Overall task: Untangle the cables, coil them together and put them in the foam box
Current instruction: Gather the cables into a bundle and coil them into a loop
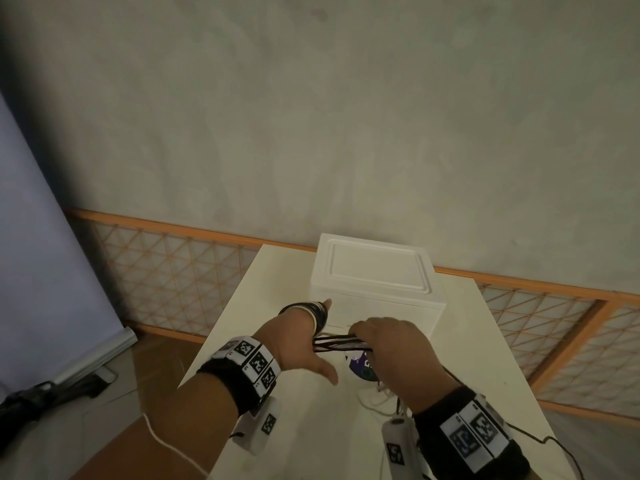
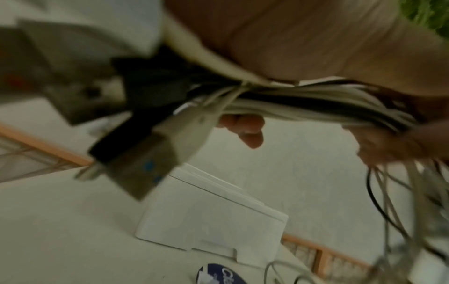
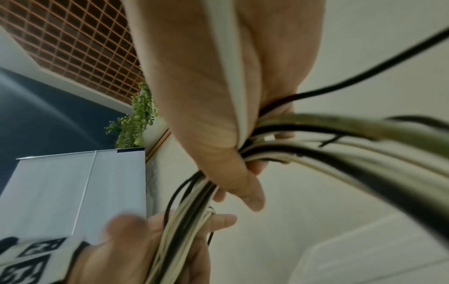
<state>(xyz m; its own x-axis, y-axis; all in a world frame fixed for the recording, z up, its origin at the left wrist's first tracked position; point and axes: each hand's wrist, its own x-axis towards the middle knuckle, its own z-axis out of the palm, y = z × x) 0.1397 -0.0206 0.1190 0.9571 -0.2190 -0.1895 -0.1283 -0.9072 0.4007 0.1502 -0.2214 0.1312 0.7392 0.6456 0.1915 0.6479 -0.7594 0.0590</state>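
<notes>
- While both hands are raised above the white table (image 1: 273, 271), the right hand (image 1: 388, 344) is closest to the person, with its fingers curled around a bundle of black and white cables (image 1: 337, 342), which it grips firmly.
- From the right hand, loose ends of the cables hang down to the table, just beside a round blue sticker (image 1: 362, 367).
- The left hand (image 1: 298, 337) is just beside the right one, with the cables wound around its palm in several loops; its thumb (image 1: 327, 368) sticks out, and in the right wrist view the fingers (image 3: 223, 221) look rather straight, not closed on the loops.
- In the left wrist view a blurred plug or adapter (image 2: 145, 153) is seen close to the camera; I cannot tell exactly what it is.
- Behind the hands the foam box (image 1: 374, 282) stands on the table with its lid on, apart from the cables.
- Further back are an orange lattice fence (image 1: 166, 268) and a grey wall (image 1: 346, 116).
</notes>
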